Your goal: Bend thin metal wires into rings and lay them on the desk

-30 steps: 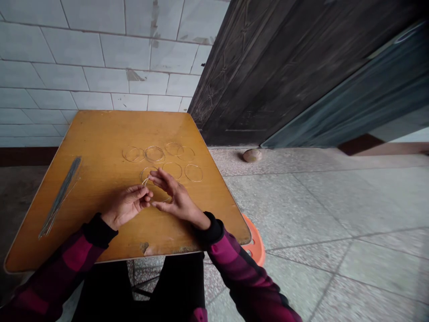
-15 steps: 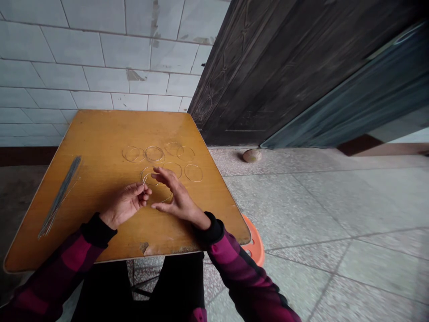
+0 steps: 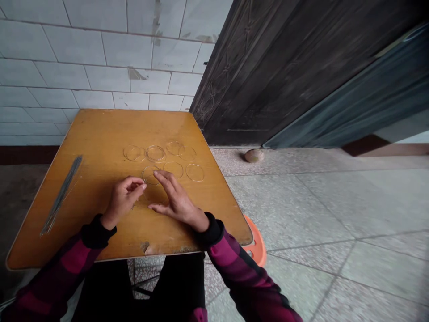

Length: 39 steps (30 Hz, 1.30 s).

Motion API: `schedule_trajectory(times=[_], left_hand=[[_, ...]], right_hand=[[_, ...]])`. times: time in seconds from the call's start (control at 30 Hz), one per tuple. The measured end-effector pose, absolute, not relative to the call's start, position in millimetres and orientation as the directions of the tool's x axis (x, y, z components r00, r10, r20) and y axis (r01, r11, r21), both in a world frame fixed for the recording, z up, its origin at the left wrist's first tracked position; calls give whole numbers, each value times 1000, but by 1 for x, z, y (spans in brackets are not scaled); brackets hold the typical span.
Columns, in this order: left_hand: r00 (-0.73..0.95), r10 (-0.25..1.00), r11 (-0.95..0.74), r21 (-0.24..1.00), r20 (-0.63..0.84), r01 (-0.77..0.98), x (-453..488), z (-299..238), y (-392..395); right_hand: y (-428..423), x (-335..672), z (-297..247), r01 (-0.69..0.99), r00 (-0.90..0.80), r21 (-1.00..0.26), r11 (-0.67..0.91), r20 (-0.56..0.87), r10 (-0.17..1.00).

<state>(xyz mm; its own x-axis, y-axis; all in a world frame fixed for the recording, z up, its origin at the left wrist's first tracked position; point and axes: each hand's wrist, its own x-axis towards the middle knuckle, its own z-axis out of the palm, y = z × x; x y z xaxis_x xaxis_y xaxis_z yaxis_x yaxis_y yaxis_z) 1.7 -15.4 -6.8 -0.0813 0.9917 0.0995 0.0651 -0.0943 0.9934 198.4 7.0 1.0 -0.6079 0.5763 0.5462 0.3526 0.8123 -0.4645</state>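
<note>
My left hand (image 3: 123, 198) pinches one end of a thin wire ring (image 3: 154, 195) that lies on the orange-brown wooden table (image 3: 100, 134). My right hand (image 3: 174, 200) rests over the ring with its fingers spread, its fingertips by the pinched end. Just beyond my hands several finished wire rings (image 3: 155, 153) lie flat in two rows. Both sleeves are dark red and black.
A bundle of straight wires (image 3: 62, 193) lies near the table's left edge. White tiled wall stands behind the table, and a dark wooden door is at the right. An orange stool (image 3: 257, 246) pokes out under the table's right corner. A stone (image 3: 254, 155) lies on the floor.
Both hands have moved slightly away from me and lowered the ring onto the table. My right hand's fingers have flattened over it.
</note>
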Motion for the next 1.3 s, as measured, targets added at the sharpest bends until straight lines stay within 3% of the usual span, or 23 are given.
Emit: schedule_trajectory(times=[0.17,0.5,0.77,0.87,1.03,1.3], left_hand=[[-92,943,-281,914,319,291,1,-7,-16],[-77,916,-328,846,393,419,-2,1,-14],[-65,893,-342,765,446,546,-6,4,-12],[-100,908,-310,812,408,495,-9,3,-9],[-148,971,-140,952,185,272,-17,0,-1],[-18,992,-117,958,126,261,-11,1,-6]], right_hand=[[6,195,-1,380,-624,-388,840,563,542],[1,188,-6,451,-630,-329,830,541,557],[5,187,-14,443,-571,-449,776,526,631],[9,192,-11,342,-533,-591,731,518,669],[20,204,-7,37,-555,-861,507,405,727],[20,199,-13,-182,-706,-938,294,332,626]])
